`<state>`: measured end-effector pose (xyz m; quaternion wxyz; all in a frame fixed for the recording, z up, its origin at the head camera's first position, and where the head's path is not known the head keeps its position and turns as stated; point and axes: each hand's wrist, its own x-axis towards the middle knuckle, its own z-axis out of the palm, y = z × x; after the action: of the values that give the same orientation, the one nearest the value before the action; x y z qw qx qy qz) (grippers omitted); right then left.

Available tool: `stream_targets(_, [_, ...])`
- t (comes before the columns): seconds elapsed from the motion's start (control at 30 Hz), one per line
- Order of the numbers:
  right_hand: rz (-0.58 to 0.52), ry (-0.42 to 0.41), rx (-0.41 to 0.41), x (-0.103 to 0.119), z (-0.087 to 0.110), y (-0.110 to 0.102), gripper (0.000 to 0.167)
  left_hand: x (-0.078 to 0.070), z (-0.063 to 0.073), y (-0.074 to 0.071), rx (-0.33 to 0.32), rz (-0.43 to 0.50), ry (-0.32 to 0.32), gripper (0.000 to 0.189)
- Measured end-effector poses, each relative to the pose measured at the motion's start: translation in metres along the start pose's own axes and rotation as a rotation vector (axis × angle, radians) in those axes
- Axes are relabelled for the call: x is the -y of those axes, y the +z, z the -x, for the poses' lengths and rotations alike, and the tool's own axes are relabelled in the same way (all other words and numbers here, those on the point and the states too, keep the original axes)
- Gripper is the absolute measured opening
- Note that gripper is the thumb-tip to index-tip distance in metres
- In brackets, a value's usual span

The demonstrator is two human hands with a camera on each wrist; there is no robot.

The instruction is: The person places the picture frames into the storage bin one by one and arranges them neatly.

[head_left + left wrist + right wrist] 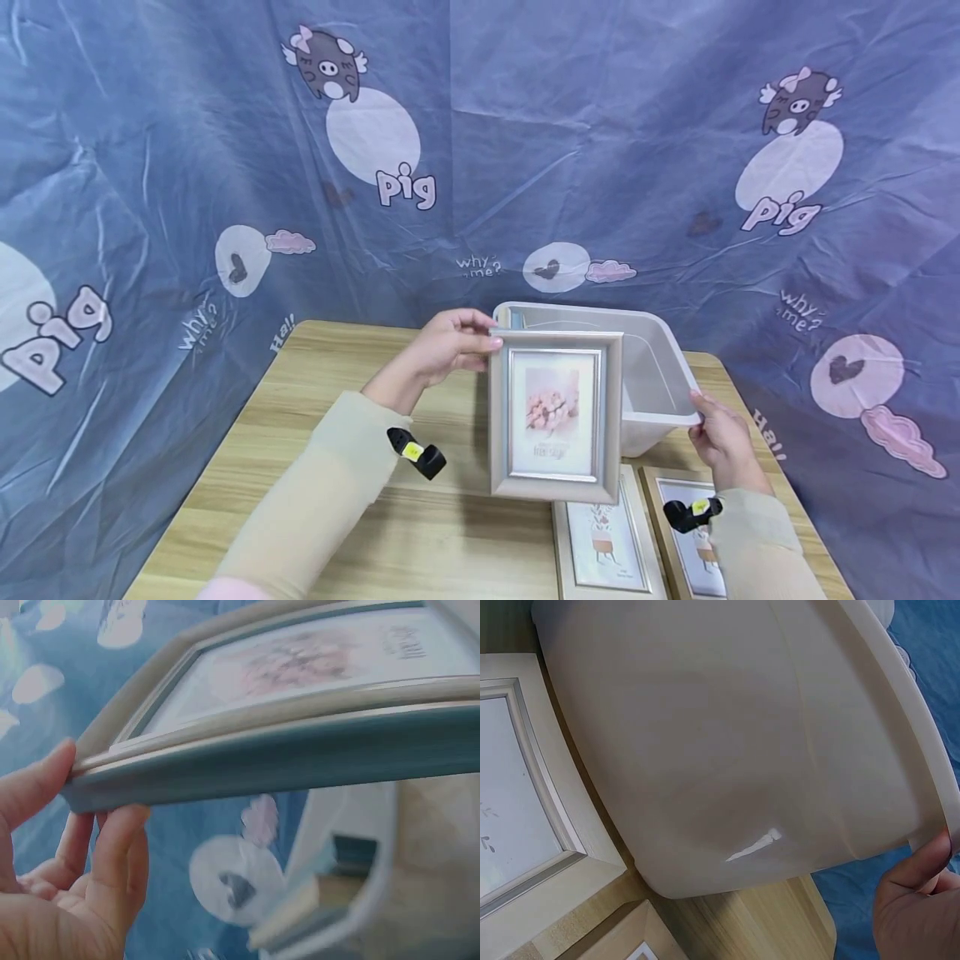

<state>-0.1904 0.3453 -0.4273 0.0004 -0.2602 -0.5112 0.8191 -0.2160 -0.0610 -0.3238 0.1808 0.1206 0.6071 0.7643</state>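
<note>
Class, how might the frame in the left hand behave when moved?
Probably stiff: the frame shows no sag, though the left hand pinches just one corner. Unlikely to roll: its edges are straight. May twist: it's held off-centre.

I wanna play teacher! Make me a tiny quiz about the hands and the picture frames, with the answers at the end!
1. Pick one: what does the left hand hold?
A) a spoon
B) a picture frame
C) a cup

2. True or false: the right hand grips the bin by its edge.

3. Count: in the head view, how many other frames lie on the table?

Key: 1. B; 2. True; 3. Two.
</note>
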Motion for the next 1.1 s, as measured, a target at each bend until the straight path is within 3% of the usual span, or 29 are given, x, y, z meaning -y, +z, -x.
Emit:
stream_targets(0.27, [0.015,0.005,0.005,0.001,0.0,0.0,0.03,-0.026,-0.015,0.031,-0.137,0.018,0.065,0.02])
stream_targets(0.53, [0.017,0.01,-0.006,0.001,0.0,0.001,0.031,-0.03,-0.027,0.056,-0.291,0.154,0.144,0.022])
stream_targets(0.8, [0.014,-0.003,-0.002,-0.001,-0.001,-0.001,0.031,-0.014,-0.041,0.08,-0.496,0.265,0.282,0.022])
stream_targets(0.97, [0.019,0.0,0.006,0.0,-0.001,-0.001,0.031,0.004,-0.047,0.094,-0.619,0.255,0.367,0.026])
stream_targets(1.1, [0.016,0.004,0.008,0.0,-0.001,-0.002,0.031,0.021,-0.05,0.101,-0.717,0.193,0.433,0.027])
